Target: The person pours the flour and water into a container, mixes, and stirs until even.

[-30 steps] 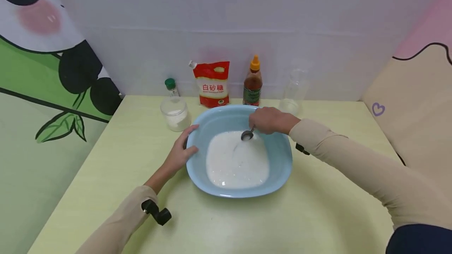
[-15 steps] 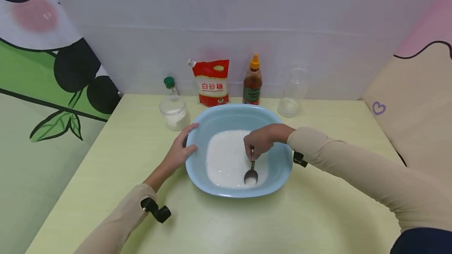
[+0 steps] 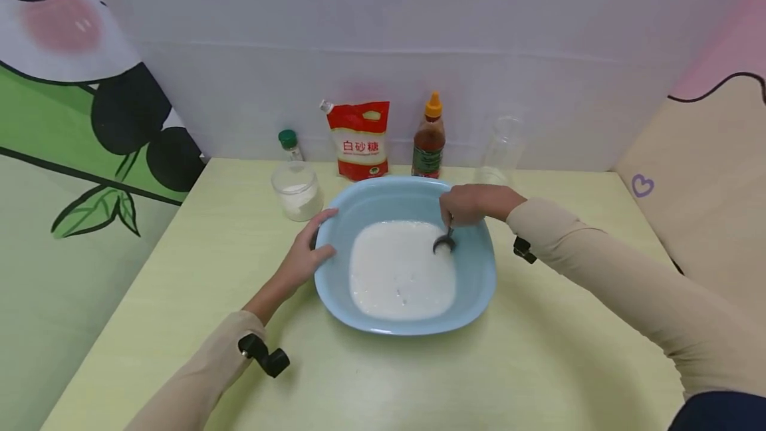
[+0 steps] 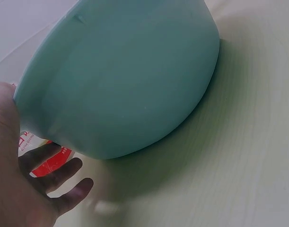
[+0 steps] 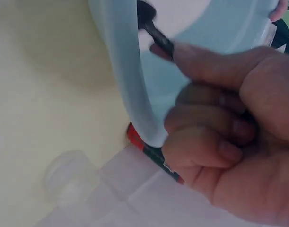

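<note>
Okay, spoon [image 3: 444, 243]: inside the blue basin [image 3: 475, 288], bowl at the far-right edge of the white liquid [image 3: 397, 271]; dip depth couldn't be told.
Change: had swung from the near side to far right in the last half second; read as mid-stir.
Right hand [image 3: 469, 205]: thumb and index finger pinched the handle, other fingers curled in.
Left hand [image 3: 302, 261]: held the left rim, thumb inside, outer fingers spread apart; basin looked steadied.
Edges: right hand sat near the far-right rim, little slack outward.
Room: more ran left and nearward across the liquid.
Back row: jar [image 3: 299, 198], green-capped bottle [image 3: 290, 143], red pouch [image 3: 361, 145], orange-capped bottle [image 3: 428, 145], clear glass [image 3: 503, 145].
</note>
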`<state>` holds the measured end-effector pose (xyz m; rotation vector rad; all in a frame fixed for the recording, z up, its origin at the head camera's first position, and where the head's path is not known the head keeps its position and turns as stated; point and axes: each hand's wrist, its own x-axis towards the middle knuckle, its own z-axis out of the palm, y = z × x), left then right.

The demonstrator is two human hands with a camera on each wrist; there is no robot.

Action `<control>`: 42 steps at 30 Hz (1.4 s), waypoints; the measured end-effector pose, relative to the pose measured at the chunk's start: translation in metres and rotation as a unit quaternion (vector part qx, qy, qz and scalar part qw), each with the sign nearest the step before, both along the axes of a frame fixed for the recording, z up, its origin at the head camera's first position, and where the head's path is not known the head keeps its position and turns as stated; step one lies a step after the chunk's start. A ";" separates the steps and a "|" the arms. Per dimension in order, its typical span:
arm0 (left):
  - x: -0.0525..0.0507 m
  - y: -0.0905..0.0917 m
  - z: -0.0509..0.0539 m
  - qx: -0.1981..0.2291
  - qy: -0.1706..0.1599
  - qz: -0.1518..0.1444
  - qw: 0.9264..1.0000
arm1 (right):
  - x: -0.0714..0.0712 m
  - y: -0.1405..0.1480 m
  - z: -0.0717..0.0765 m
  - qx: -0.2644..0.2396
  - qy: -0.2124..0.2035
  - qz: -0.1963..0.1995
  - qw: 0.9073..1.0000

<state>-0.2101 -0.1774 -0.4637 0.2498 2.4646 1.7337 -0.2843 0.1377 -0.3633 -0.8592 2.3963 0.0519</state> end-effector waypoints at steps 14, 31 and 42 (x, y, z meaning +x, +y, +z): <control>-0.002 -0.004 -0.007 0.013 0.001 -0.002 1.000 | 0.013 -0.025 -0.010 -0.060 -0.020 0.043 0.997; -0.002 -0.002 -0.005 0.005 -0.002 -0.003 1.000 | 0.024 -0.028 -0.013 -0.044 -0.110 0.078 0.990; -0.002 -0.002 -0.002 0.007 -0.001 -0.006 1.000 | 0.012 -0.013 0.005 0.049 -0.024 0.039 0.998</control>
